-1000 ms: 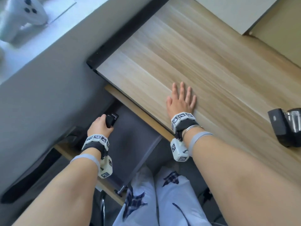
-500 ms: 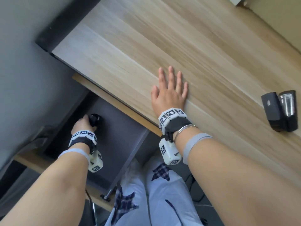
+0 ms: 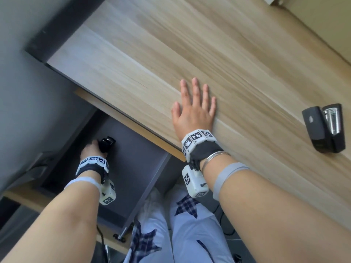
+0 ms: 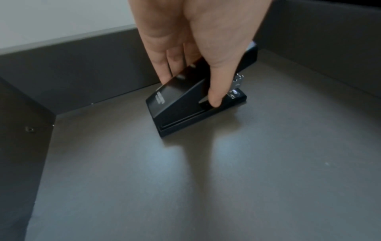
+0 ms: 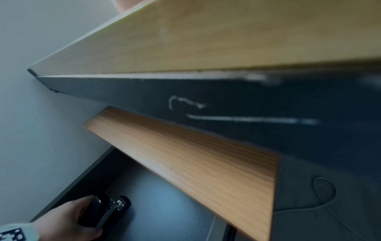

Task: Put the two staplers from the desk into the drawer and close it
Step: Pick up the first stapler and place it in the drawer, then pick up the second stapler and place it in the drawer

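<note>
A black stapler (image 4: 185, 101) stands on the grey floor of the open drawer (image 3: 136, 168), near its back left corner. My left hand (image 3: 91, 149) grips this stapler (image 3: 107, 144) from above, fingers on one side and thumb (image 4: 216, 88) on the other; the same grip shows in the right wrist view (image 5: 103, 210). A second black stapler (image 3: 322, 128) lies on its side on the wooden desk (image 3: 171, 54) at the right. My right hand (image 3: 193, 109) rests flat on the desk near its front edge, fingers straight, holding nothing.
The drawer sticks out under the desk's front edge, with dark walls (image 4: 72, 65) around a bare floor. A grey wall (image 3: 28, 92) runs along the left. My legs in light trousers (image 3: 190, 234) are below the drawer's right side.
My left hand has lowered the stapler deeper into the drawer until it stands on the floor. The right hand stays flat on the desk. The head view has shifted.
</note>
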Motion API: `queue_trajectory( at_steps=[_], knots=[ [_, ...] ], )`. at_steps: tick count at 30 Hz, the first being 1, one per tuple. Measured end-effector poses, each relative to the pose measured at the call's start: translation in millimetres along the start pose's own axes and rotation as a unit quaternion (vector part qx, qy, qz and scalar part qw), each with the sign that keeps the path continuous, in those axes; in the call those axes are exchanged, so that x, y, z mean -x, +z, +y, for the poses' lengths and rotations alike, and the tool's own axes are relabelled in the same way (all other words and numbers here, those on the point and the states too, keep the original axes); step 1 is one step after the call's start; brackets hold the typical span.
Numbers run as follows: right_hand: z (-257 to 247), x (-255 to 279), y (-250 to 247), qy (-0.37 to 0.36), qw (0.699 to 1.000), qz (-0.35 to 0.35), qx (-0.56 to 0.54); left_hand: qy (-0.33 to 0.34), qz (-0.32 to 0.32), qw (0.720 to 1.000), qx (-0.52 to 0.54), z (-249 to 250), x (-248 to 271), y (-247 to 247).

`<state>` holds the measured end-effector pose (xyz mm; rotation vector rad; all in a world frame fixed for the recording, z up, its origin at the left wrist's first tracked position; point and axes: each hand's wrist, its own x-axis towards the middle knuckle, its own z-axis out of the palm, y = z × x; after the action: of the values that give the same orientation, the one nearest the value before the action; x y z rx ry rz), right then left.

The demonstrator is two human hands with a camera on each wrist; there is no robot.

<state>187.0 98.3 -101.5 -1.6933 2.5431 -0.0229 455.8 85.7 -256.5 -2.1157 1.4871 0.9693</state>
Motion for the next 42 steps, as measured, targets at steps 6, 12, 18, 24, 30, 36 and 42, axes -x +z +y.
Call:
queue_trajectory(
  at_steps=[6,12,18,24,30,36,42],
  knots=[
    [0,0,1,0.002,1.0,0.009,0.001,0.009,0.03,0.999,0.038,-2,10,-24],
    [0,1,-5,0.0,1.0,-0.002,-0.02,0.072,0.099,0.992,0.039,10,51,-68],
    [0,1,-17,-0.002,0.998,-0.063,-0.022,0.16,0.159,0.973,0.044,37,99,-120],
    [10,-2,-48,-0.034,0.986,-0.147,-0.068,0.215,0.159,0.963,0.024,89,136,-146],
    [77,-4,-80,-0.021,0.976,-0.201,-0.082,0.249,0.139,0.958,-0.019,167,166,-143],
    [196,-7,-119,0.111,0.979,-0.163,-0.054,0.319,0.119,0.939,-0.052,253,194,-125],
    [301,4,-126,0.26,0.957,-0.121,-0.04,0.364,0.098,0.923,-0.074,329,222,-89]
  ],
)
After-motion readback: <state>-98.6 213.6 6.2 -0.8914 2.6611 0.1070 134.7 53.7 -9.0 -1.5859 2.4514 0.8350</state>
